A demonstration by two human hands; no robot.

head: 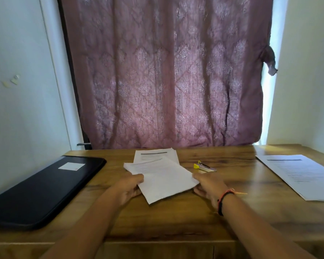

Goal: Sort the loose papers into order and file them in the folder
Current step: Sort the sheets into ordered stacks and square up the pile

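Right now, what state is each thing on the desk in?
folder, closed, lying flat.
tilted sheaf, gripped by left hand and right hand.
rear stack, flat, partly under the sheaf.
right-side sheets, flat, untouched.
stapler, lying untouched.
curtain, drawn shut.

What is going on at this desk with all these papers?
A person at a wooden desk grips a stack of papers by its sides, left hand on one edge and right hand on the other. A second stack lies just behind it, and more sheets lie far right. The black folder lies closed on the left, so nothing seems filed yet. A yellow stapler rests near the right hand.
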